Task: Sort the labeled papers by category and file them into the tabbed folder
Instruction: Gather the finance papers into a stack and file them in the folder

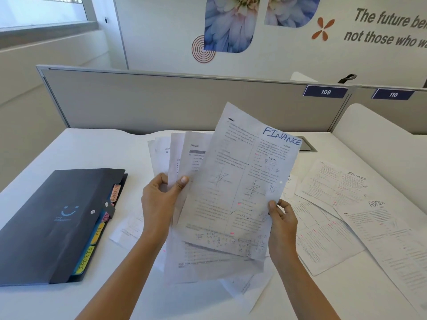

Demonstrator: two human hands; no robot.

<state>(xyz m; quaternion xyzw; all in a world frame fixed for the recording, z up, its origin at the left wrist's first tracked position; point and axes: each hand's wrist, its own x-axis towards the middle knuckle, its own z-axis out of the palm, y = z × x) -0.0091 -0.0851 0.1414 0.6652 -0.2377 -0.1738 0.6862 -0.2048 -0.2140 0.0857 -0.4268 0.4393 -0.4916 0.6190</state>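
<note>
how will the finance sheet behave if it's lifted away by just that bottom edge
Likely floppy: the FINANCE sheet is a single thin page, slightly curled above the right hand that pinches its lower edge. Probably very light, so it could drag along the other papers in the left hand that it overlaps.

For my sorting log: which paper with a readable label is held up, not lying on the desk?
The sheet marked FINANCE, pinched by the right hand; the SPORTS and ADMIN sheets lie flat on the desk.

folder [53, 225] left of held papers [231, 192], sheets [342, 204] right
</note>
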